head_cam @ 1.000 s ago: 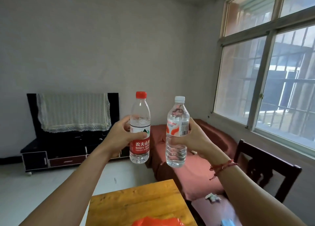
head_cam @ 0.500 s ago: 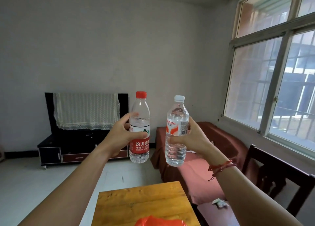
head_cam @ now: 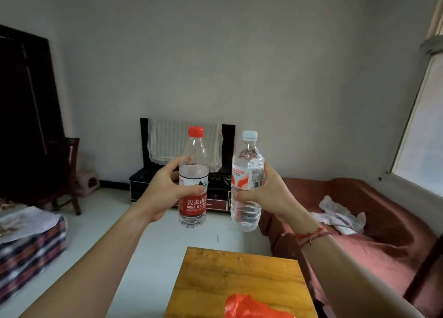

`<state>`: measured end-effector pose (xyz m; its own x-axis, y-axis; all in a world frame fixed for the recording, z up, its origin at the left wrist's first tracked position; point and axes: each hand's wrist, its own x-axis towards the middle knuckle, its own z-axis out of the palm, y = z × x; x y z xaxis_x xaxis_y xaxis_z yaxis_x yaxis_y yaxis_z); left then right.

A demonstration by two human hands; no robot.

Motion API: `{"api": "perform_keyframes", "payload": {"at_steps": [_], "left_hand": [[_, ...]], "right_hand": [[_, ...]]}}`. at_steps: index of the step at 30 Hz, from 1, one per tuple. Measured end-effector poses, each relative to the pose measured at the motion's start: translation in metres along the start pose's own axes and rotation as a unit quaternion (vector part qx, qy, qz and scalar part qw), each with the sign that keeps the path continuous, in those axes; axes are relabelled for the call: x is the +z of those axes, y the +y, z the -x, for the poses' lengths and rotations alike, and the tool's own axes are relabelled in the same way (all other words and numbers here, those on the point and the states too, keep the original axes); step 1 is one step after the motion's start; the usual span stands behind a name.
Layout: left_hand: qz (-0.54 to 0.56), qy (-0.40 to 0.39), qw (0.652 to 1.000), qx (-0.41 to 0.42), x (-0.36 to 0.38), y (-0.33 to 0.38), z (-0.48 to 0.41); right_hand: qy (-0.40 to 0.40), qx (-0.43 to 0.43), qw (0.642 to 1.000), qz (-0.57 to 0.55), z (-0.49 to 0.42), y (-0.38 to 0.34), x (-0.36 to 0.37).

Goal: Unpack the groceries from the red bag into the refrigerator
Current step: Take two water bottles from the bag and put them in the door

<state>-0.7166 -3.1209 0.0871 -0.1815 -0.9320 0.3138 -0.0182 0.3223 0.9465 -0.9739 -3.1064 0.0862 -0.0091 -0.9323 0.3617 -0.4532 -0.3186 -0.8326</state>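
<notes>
Since the earlier frames the head camera has been swinging left: the bright window (head_cam: 426, 138) is now sitting at the right edge, while a dark wooden chair (head_cam: 69, 173) and a stack of striped folded bedding (head_cam: 31, 245) are coming into view on the left. The two bottles are staying in much the same place in front of me. I am watching the left hand (head_cam: 165, 193) holding up a clear plastic water bottle with a red cap and a red-and-white label (head_cam: 193, 205), fingers and thumb curling round its middle at the label. The right hand (head_cam: 266, 193) is gripping a clear plastic water bottle with a white cap and an orange-and-white label (head_cam: 247, 178), the thumb lying across the front just below the label, and a red string bracelet (head_cam: 311, 235) is sitting on that wrist. Both bottles are standing upright in the air, side by side and just apart, not touching, well clear of the small table of yellow wood (head_cam: 239, 272) below them. At the table's near edge a crumpled red plastic bag (head_cam: 254, 308) is lying, cut off by the bottom of the frame. Behind the bottles a black television draped with a pale lace cloth (head_cam: 167, 145) is sitting on a low black cabinet (head_cam: 143, 185) against the grey wall, and a sofa under a reddish-brown cover (head_cam: 383, 221) is running along the right, with crumpled white paper (head_cam: 335, 212) lying on it.
</notes>
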Motion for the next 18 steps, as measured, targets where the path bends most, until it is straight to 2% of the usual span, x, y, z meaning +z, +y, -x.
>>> {"api": "perform_keyframes", "payload": {"at_steps": [9,18], "left_hand": [[-0.059,0.126,0.990,-0.009,-0.102,0.006,0.071],[-0.111,0.250,0.961,-0.036,-0.213,0.028,0.174]], "right_hand": [[-0.109,-0.040,0.993,-0.030,-0.010,-0.040,0.114],[-0.212,-0.064,0.970,-0.105,0.011,-0.104,0.249]]}}
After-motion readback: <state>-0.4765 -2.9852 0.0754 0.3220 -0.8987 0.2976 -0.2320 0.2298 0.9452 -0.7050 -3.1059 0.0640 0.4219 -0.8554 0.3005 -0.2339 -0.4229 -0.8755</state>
